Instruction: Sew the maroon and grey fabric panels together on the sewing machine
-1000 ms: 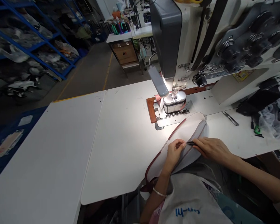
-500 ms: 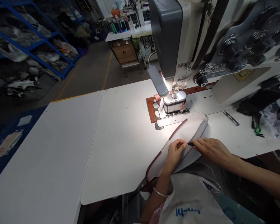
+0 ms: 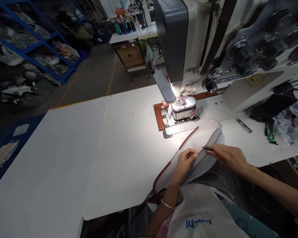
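A white fabric piece (image 3: 188,140) with dark red trim and a grey band lies across the table's front edge and over my lap. On top of it my left hand (image 3: 185,162) is closed, thumb and fingertips pinched together; whatever is between them is too small to make out. My right hand (image 3: 229,158) is closed round a slim, dark pointed tool (image 3: 207,148), which looks like tweezers. The tool's tip points left, just above the grey band and a little apart from my left fingertips.
Beyond the fabric stands a sewing machine (image 3: 183,109) with a lit lamp (image 3: 165,86). Thread snips (image 3: 243,125) lie to the right, near a green-handled tool (image 3: 271,136) and clear plastic (image 3: 288,127). Blue shelves (image 3: 42,43) stand at the back left.
My right hand has drawn the pointed tool up and right, away from my left fingertips. My left hand stays pinched at nearly the same place on the fabric.
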Tool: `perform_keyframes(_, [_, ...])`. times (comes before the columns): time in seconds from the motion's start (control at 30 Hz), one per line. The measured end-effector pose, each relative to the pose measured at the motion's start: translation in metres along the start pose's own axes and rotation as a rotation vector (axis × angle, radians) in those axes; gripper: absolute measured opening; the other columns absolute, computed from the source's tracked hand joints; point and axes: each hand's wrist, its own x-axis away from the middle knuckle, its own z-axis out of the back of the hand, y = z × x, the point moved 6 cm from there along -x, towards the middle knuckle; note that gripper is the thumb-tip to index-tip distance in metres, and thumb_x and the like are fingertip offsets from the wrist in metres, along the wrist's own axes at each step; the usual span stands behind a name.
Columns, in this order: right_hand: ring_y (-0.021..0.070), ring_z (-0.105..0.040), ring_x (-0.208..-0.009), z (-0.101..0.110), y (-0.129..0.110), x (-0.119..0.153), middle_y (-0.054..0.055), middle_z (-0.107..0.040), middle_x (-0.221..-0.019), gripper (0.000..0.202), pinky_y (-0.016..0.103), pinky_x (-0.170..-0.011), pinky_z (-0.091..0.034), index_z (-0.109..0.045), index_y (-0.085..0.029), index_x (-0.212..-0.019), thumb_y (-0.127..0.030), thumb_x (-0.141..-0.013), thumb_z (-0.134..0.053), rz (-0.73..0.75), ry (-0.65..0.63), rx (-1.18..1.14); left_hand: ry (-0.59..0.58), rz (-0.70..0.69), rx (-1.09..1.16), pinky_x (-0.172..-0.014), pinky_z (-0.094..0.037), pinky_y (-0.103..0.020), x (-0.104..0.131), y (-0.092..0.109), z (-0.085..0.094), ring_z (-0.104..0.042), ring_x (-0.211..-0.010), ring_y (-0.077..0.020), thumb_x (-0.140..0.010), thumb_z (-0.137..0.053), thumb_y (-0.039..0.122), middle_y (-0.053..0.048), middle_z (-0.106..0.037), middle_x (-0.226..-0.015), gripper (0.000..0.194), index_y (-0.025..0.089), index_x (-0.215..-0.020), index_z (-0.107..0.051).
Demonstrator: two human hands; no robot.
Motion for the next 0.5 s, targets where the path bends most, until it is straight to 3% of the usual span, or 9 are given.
perform_keyframes(0.17, [0.0113,-0.054,-0.052,-0.005,0.016,0.009,0.001,-0.065,-0.072,0.028,0.027,-0.046,-0.020,-0.061,-0.019,-0.101,-0.042,-0.098,-0.046,-0.101,-0.001,0.049,-0.028,-0.041,-0.179,-0.068,-0.039,-0.024,-0.001,0.009,-0.005,-0.051,-0.072,-0.0135,-0.088,-0.054,0.034,0.000,-0.058,-0.078,0.019,0.017,-0.082,-0.059])
perform_keyframes(0.37, [0.0122,-0.056,-0.053,-0.012,0.013,0.008,-0.001,-0.062,-0.067,0.027,0.026,-0.046,-0.021,-0.057,-0.019,-0.088,-0.040,-0.098,-0.044,-0.110,-0.030,0.005,0.178,-0.247,-0.514,-0.078,-0.041,-0.027,-0.008,0.039,-0.023,-0.055,-0.085,-0.0159,-0.088,-0.056,0.027,-0.002,-0.061,-0.091,0.009,0.019,-0.088,-0.059])
perform_keyframes(0.5, [0.0128,-0.056,-0.053,-0.008,0.014,0.007,-0.002,-0.062,-0.067,0.024,0.026,-0.047,-0.021,-0.055,-0.020,-0.088,-0.039,-0.099,-0.044,-0.088,-0.039,0.009,0.158,-0.209,-0.536,-0.078,-0.041,-0.028,-0.016,0.040,-0.030,-0.054,-0.082,-0.0160,-0.090,-0.050,0.023,-0.002,-0.060,-0.084,0.014,0.018,-0.079,-0.057])
